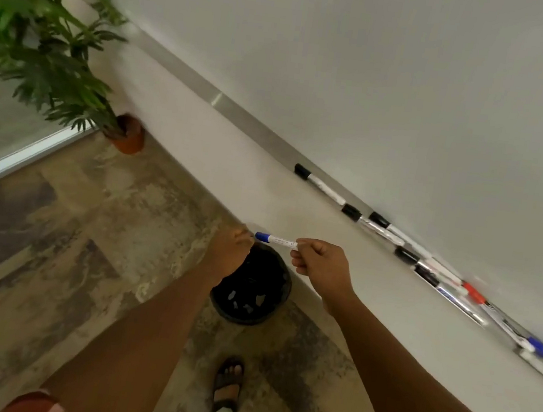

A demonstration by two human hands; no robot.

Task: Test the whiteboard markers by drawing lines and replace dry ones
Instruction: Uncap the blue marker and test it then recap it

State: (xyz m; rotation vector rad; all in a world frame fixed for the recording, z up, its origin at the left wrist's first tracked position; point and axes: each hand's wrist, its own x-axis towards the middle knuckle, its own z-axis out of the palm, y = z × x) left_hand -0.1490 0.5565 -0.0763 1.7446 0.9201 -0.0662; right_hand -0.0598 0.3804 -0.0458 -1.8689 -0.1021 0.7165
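Right now we hold a blue-capped marker over the black bin, R hand pinching its barrel, L hand gripping the cap end w/ curled fingers; a hard tug could drop it in by accident.

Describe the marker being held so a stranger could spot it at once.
Start at the whiteboard tray that runs along the wall, then drop to the black bin on the floor below it. Just above the bin, the left hand and right hand hold a blue-capped marker between them. Unlike the markers lying in the tray, it is held in the air.
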